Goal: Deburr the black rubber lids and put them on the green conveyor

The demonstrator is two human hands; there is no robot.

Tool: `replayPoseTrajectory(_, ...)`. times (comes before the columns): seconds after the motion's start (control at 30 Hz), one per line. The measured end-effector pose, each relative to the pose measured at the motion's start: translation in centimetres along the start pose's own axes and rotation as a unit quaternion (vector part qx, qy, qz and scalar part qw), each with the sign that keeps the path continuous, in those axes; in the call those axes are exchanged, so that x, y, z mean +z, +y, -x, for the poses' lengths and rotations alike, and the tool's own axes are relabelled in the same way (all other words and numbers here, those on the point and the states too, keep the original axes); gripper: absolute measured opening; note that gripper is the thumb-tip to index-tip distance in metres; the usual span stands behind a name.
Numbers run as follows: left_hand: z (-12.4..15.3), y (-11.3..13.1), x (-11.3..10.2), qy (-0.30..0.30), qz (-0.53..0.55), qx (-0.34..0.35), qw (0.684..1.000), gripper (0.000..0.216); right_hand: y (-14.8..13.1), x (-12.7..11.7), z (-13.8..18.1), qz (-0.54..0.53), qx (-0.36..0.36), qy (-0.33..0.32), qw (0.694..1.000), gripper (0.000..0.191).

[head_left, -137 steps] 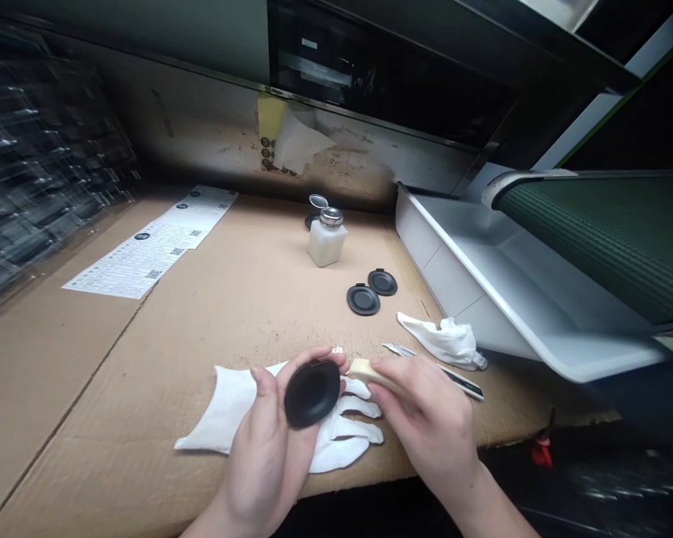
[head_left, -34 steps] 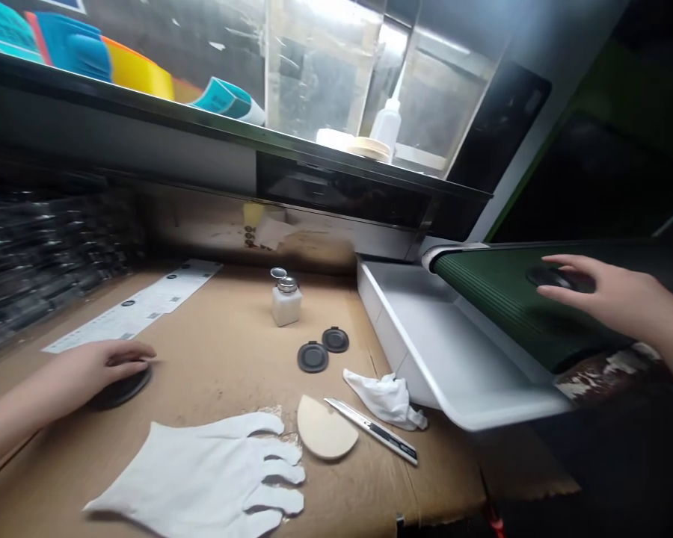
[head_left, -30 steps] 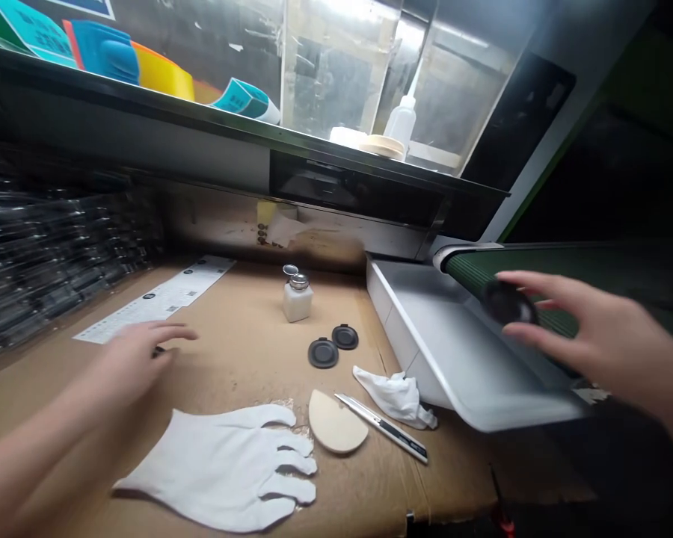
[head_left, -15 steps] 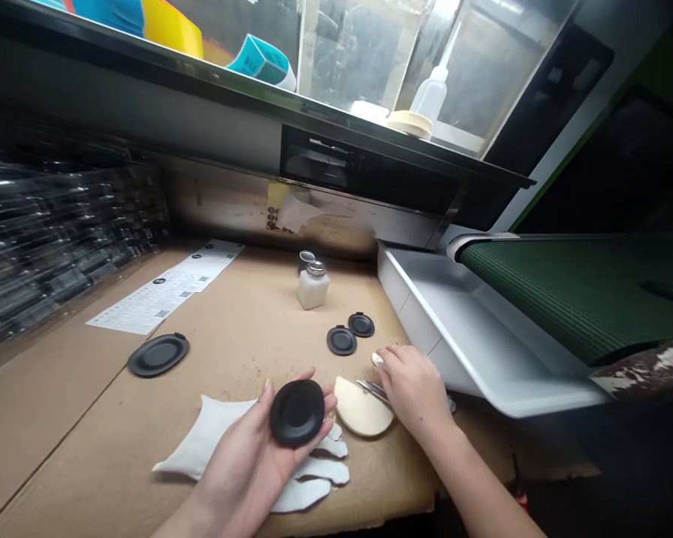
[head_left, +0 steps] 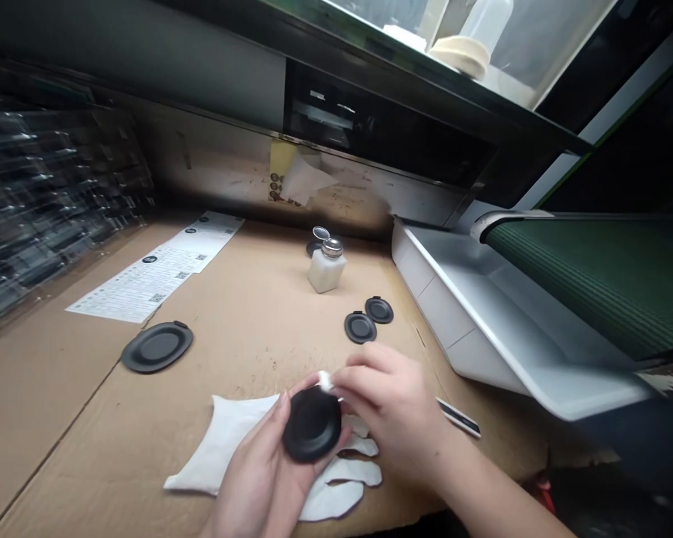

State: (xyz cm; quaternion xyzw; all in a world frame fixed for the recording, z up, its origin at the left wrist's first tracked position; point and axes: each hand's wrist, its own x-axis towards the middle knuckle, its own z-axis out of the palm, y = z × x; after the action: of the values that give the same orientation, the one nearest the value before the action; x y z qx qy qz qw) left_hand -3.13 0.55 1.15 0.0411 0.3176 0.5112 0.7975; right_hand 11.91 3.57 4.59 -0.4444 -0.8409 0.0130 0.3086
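Observation:
My left hand, palm up, cradles a black oval plastic disc with a shallow sunken middle, thumb on one edge and fingers behind. My right hand is closed in a pinch on a small white wad, perhaps cotton or cloth. That wad is at the disc's upper right rim; whether it presses on it I cannot tell. Beneath my hands lies a white glove. Just right of my right hand is a slim cutter knife.
Several black oval discs lie on the cardboard-covered table, a larger one at left and a smaller pair at right. A pump bottle stands behind. Label sheets, stacked clear trays, a white bin and green conveyor surround them.
My right hand has moved left with the white wad, from beside the cutter knife to the disc's rim. My left hand still holds the disc. The view has shifted downward.

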Motion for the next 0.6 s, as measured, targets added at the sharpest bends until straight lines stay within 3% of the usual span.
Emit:
replayPoseTrajectory(0.1,0.0,-0.1,-0.3,-0.028,0.023,-0.013,0.999,0.022,-1.3,2.2,-0.6,0.054,-0.055,-0.028,0.997,0.019)
replayPoseTrajectory(0.2,0.3,-0.1,-0.1,-0.016,-0.008,0.0,1.0,0.02,-1.1,2.9,-0.9,0.084,-0.084,-0.052,0.992,0.021)
replayPoseTrajectory(0.4,0.5,-0.1,0.5,0.004,-0.051,-0.006,0.999,0.02,-0.7,2.2,-0.7,0.165,-0.129,-0.07,0.975,0.02)
replayPoseTrajectory(0.6,0.7,0.2,0.8,0.024,-0.079,-0.013,0.996,0.035,1.2,-0.5,0.1,0.247,-0.087,-0.045,0.964,0.019)
